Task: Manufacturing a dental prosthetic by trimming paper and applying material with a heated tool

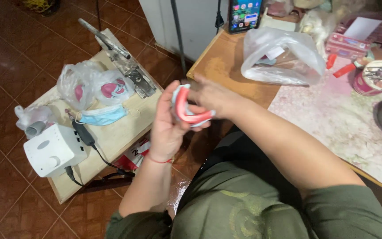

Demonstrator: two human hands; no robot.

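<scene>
Both hands pinch a curved red-and-white dental mould (190, 110) in mid-air: the left hand (166, 128) cups it beneath, the right hand (211, 95) grips its top. A slip would likely drop it onto the tiled floor (14, 53) between the worktop (226, 66) and the low wooden bench (124, 128).

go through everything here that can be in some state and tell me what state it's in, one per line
Red and light blue curved piece: held in both hands, above the floor.
Left hand: grip closed around the piece.
Right hand: fingers pinching the piece's top.
Phone: propped upright, screen lit.
Blue face mask: lying flat on the board.
Clear plastic bag: on the table, mouth open.
White box device: cable plugged in.
</scene>
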